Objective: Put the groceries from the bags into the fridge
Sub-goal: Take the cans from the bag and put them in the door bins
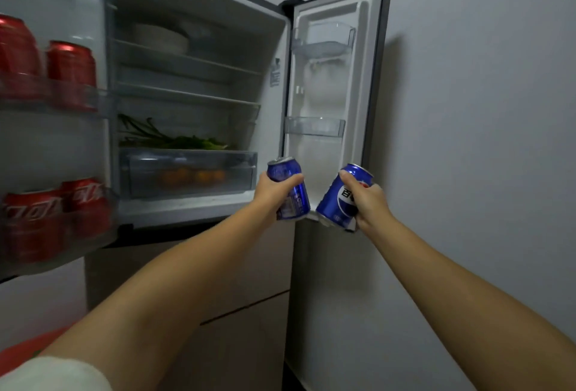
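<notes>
Open fridge [199, 85], grey wall [483, 110], blue cans [290, 191]

Dim, cool indoor light. Red cans [71, 74] at the left edge are motion-blurred. Wide-angle distortion bends the fridge door [336, 78]; its shadow falls on the wall [483, 110].

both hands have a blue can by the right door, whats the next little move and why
Probably lift the right hand and set its blue can into the right door's middle bin. That bin looks unfilled and sits just above the can, while red cans already occupy the left door's bins.
</notes>
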`<state>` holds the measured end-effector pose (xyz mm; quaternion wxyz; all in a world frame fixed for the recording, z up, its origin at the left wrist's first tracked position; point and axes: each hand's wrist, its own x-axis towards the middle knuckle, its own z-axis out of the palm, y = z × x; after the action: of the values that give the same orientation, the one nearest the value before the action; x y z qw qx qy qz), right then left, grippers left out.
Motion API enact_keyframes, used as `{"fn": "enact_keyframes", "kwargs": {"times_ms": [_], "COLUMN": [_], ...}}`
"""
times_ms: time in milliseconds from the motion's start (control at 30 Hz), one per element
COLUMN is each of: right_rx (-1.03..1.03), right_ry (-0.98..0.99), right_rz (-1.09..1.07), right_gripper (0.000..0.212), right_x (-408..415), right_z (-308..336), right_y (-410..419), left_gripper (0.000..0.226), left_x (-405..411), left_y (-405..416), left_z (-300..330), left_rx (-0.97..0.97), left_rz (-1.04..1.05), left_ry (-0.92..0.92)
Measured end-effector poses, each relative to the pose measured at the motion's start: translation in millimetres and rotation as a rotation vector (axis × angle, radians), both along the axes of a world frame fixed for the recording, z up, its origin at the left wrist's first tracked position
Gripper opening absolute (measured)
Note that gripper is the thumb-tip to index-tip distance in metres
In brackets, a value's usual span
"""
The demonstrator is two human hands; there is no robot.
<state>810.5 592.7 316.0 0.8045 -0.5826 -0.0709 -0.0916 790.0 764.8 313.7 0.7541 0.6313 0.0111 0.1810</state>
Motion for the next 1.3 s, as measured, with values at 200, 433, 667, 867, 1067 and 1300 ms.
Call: {"fn": "enact_keyframes", "kwargs": {"times_ms": [200,433,667,867,1067,1300], "right_rx": [-0.125,-0.195,-0.268,-0.619,-0.753,-0.754], "right_ry": [-0.216,-0.459,-0.507,-0.438,-0.377,-0.385], "right_rz": [0.078,-0.049,-0.335,-0.538,-0.621,-0.677], "right_gripper": [0.043,0.028,0.063,0.074,0.078,0.078], "right_x": [106.1,183.1,238.9,259.5,262.7,256.6], "right_z": [80.7,179.1,218.2,193.6,180.7,174.7], "right_y": [24.0,58.6,69.6,80.2,81.4,80.6], "left_gripper": [0.053,0.052,0.062,0.046,0.062,0.078], "left_x": [105.5,206.6,283.9,320.0,329.4,319.0], "left_y": [32.0,64.8,59.1,55.7,51.0,47.3], "left_z": [74.7,170.4,219.1,195.0,178.8,167.9], "left_rx": [0.089,0.137,0.22,0.417,0.594,0.649], "left_rz": [-0.002,0.017,-0.087,-0.16,-0.137,-0.028], "left_ry": [-0.156,-0.354,-0.428,-0.385,-0.373,-0.407]}}
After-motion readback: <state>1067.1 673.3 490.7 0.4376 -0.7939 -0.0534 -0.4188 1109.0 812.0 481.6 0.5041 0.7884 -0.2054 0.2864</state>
